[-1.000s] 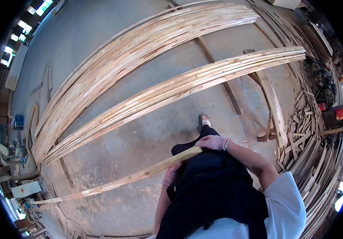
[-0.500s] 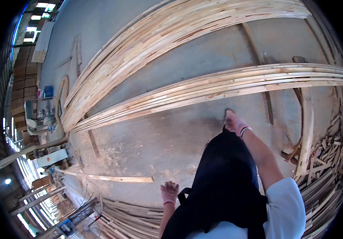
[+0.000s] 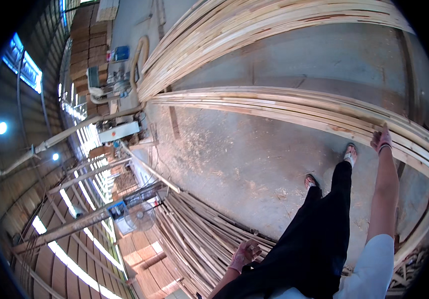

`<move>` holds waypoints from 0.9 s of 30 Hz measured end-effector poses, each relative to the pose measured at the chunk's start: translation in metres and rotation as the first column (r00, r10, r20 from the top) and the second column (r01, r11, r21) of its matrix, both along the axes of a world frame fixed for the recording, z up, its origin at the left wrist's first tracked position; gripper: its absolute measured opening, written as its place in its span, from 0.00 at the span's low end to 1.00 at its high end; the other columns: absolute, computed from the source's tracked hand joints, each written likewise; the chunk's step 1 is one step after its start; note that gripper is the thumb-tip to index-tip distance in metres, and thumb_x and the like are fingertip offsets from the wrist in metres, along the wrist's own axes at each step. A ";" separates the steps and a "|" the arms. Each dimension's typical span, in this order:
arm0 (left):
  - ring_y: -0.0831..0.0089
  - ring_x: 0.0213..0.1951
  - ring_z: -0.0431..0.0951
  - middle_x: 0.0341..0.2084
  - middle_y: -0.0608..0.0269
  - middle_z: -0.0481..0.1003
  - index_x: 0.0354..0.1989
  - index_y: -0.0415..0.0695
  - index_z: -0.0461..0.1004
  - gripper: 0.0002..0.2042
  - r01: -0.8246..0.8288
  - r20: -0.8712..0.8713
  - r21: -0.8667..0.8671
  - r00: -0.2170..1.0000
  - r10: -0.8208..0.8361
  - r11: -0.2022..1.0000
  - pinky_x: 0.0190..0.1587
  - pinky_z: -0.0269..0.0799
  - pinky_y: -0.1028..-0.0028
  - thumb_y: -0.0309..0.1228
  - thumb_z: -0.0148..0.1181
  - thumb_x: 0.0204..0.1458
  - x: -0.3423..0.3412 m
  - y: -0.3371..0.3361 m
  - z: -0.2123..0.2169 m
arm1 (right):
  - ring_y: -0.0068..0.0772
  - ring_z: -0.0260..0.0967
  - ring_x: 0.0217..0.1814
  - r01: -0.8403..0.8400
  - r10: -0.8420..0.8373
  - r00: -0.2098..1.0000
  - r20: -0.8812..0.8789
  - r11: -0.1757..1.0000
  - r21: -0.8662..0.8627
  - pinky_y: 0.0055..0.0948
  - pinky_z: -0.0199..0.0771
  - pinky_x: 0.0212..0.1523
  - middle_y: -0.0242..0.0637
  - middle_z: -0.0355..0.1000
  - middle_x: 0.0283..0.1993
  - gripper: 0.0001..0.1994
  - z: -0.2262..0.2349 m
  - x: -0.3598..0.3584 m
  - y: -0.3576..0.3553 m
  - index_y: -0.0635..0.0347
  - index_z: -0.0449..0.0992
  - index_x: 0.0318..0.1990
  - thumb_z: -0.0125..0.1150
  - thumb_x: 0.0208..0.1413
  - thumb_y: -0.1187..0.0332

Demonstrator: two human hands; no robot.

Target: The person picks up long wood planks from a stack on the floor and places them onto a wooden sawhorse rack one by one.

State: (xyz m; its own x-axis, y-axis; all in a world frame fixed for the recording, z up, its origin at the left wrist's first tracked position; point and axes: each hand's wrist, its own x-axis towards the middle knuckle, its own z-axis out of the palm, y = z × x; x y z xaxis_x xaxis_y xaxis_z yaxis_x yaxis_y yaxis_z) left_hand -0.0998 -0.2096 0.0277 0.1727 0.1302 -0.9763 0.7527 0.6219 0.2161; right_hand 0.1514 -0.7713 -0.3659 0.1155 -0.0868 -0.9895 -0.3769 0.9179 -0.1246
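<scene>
My right hand (image 3: 381, 138), with a band on its wrist, reaches out at the right and rests its fingers on the top edge of a long stack of pale wooden slats (image 3: 274, 104). Whether the fingers grip a slat I cannot tell. That stack runs across the floor from the middle left to the right rim. My left hand (image 3: 244, 254) hangs low at the bottom middle with fingers spread and nothing in it. It is above a loose pile of thin slats (image 3: 199, 234) on the floor. My legs in black trousers and sandals (image 3: 349, 154) stand between the two hands.
A second, larger stack of long slats (image 3: 274, 30) lies farther off along the top. A round fan (image 3: 137, 217) and a white machine (image 3: 117, 132) stand at the left, with a bent hose (image 3: 140, 50) beyond. Sawdust covers the concrete floor (image 3: 234, 159).
A second ago both hands held one long slat. Half a second ago it lay on the floor at the left, with both hands free. Since then the view has turned and my right hand has reached the near stack.
</scene>
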 end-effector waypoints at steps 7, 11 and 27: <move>0.68 0.36 0.70 0.35 0.67 0.70 0.43 0.48 0.68 0.18 -0.008 -0.053 0.022 0.999 0.009 1.000 0.48 0.66 0.66 0.46 0.56 0.49 0.018 -0.017 0.001 | 0.24 0.49 0.08 0.015 0.016 0.981 0.191 0.987 -0.161 0.23 0.46 0.09 0.28 0.60 0.13 0.20 -0.045 -0.011 0.007 0.51 0.66 0.21 0.48 0.54 0.46; 0.62 0.42 0.72 0.42 0.62 0.72 0.51 0.46 0.65 0.23 0.023 0.078 -0.086 0.997 -0.016 0.996 0.51 0.66 0.61 0.47 0.52 0.52 0.013 0.017 -0.026 | 0.22 0.57 0.12 0.048 0.009 0.967 0.254 0.974 -0.220 0.22 0.55 0.12 0.27 0.63 0.17 0.16 -0.028 -0.062 0.030 0.50 0.68 0.24 0.50 0.54 0.50; 0.58 0.39 0.69 0.37 0.56 0.69 0.47 0.42 0.64 0.29 -0.138 0.350 -0.661 0.813 0.466 0.738 0.51 0.63 0.57 0.57 0.47 0.51 0.154 -0.013 -0.085 | 0.23 0.62 0.19 -0.382 0.562 0.754 0.341 0.797 -0.468 0.25 0.64 0.21 0.31 0.68 0.23 0.14 0.445 -0.297 0.261 0.58 0.71 0.36 0.54 0.52 0.56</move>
